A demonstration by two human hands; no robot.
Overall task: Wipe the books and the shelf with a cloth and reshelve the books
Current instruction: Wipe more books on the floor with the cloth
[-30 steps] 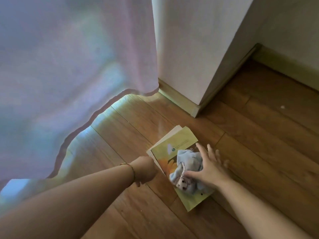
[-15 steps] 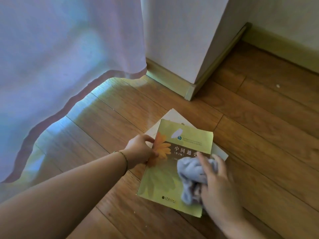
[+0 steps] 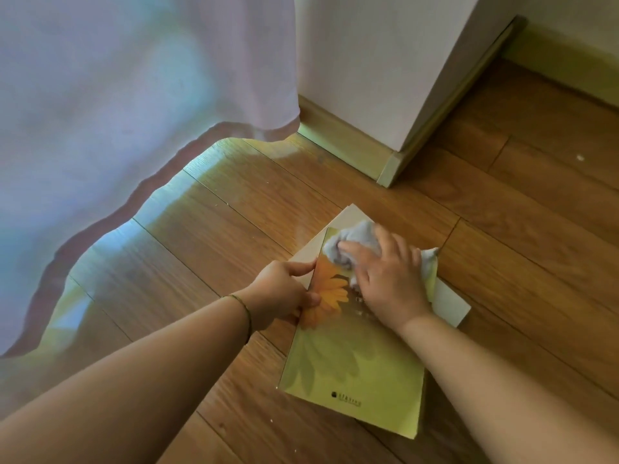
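- Head view: a green book [image 3: 355, 366] with an orange flower cover lies on the wooden floor [image 3: 234, 236], atop a pale book [image 3: 450, 304].
- Right hand [image 3: 388, 279] presses a grey cloth [image 3: 348, 241] onto its far end.
- Left hand [image 3: 281, 293] pinches its left edge.
- Curtain [image 3: 134, 105] hangs at far left.

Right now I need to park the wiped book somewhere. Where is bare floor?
Bare floor lies left of the books, bordered by the curtain; more lies right of them, toward the wall corner. It is crowded where the left hand holds the green book and the right hand presses the cloth.
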